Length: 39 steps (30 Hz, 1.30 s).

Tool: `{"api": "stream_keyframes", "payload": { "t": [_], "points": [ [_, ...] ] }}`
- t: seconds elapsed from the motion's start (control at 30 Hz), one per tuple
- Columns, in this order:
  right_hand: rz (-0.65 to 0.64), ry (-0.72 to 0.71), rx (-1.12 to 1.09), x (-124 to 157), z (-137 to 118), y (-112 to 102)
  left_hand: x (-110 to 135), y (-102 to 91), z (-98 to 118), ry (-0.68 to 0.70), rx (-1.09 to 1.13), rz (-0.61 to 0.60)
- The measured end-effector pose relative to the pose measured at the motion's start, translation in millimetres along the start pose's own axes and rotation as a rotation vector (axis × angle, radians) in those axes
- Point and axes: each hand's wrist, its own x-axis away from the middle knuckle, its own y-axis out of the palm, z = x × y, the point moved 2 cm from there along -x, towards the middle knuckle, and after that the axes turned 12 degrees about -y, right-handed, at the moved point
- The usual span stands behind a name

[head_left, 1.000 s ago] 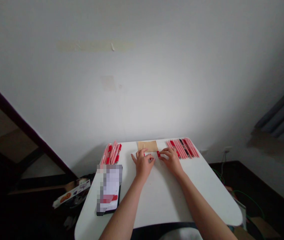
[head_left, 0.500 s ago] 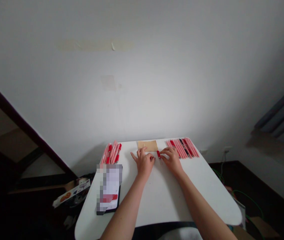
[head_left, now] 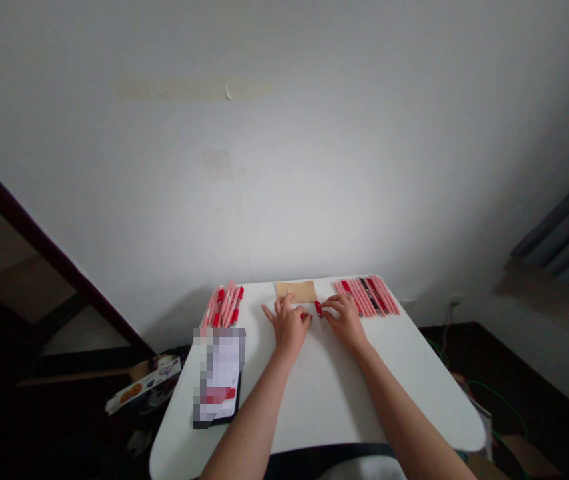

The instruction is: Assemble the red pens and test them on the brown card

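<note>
My right hand is closed in a pinch on a short red pen part, tilted just above or on the white table; which of the two I cannot tell. Thin, faint bits show below its lower end. Close by on the left, my left hand pinches with thumb and forefinger, its other fingers spread. Something small and dark sits at those fingertips, too small to name. Behind the left hand lies a tan rectangular piece, its near edge close to the fingers.
A row of pink, red and black pens lies at the table's back right. Another group of pink and red pens is at the back left. A phone, partly blurred out, rests on the white table left of my forearm. A wall stands behind.
Both hands keep nearly the same place and grip. The left fingertips have shifted very slightly, and a little less red shows at them. The pen groups have not moved.
</note>
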Motion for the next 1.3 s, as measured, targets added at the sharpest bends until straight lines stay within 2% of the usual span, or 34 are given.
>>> {"api": "stream_keyframes", "payload": {
  "t": [0.23,0.47,0.67,0.93,1.3],
  "points": [
    [-0.005,-0.006,0.093,1.0,-2.3,-3.0,0.6,-4.8,-1.3,-0.002,0.008,0.007],
    [-0.026,-0.002,0.204,2.8,-0.3,-4.0,-3.9,-13.1,-16.9,-0.062,-0.046,0.089],
    [-0.063,0.021,0.243,3.3,-1.2,-2.4,-3.7,-13.8,-23.1,-0.099,-0.107,0.075],
    [-0.047,0.025,0.237,4.5,0.8,-1.3,-3.1,-11.8,-23.7,-0.114,-0.135,0.031],
    [-0.061,0.025,0.268,4.1,1.0,-0.3,-3.2,-11.0,-23.3,-0.117,-0.134,0.055]
  ]
}}
